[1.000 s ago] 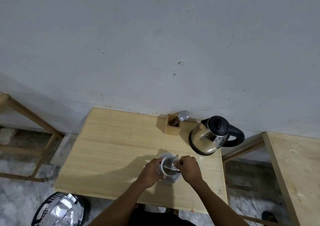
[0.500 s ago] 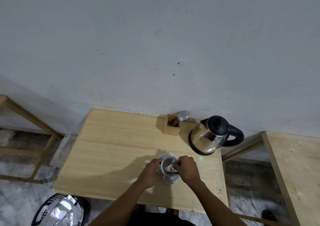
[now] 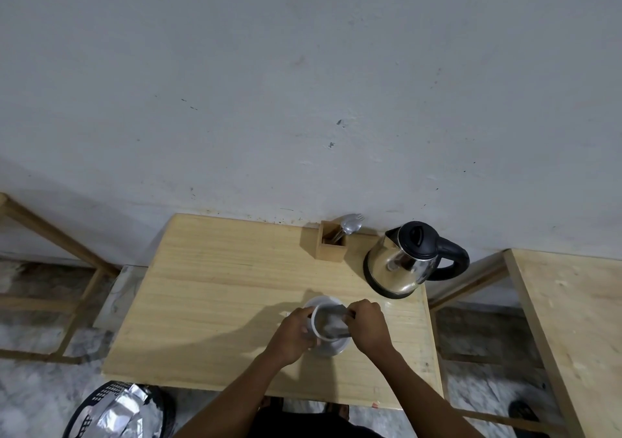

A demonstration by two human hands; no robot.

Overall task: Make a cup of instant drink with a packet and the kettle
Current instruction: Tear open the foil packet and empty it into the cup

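A white cup [image 3: 315, 324] stands on a white saucer [image 3: 323, 301] near the front right of the wooden table [image 3: 218, 286]. My left hand [image 3: 292, 334] is wrapped around the cup's left side. My right hand [image 3: 368, 326] pinches a small grey packet [image 3: 331, 309] held over the cup's mouth; it is blurred. What lies inside the cup I cannot make out. The steel kettle [image 3: 399, 269], with black lid and handle, stands behind the cup to the right, its lid shut.
A small wooden holder [image 3: 331, 247] with a spoon and a fork stands at the wall, left of the kettle. A black basket [image 3: 101, 400] with silver foil sits on the floor at the front left. A second wooden table [image 3: 572, 320] is to the right.
The packet in my right hand has dropped from upright at the cup's far rim to low across its mouth. My left hand has stayed on the cup.
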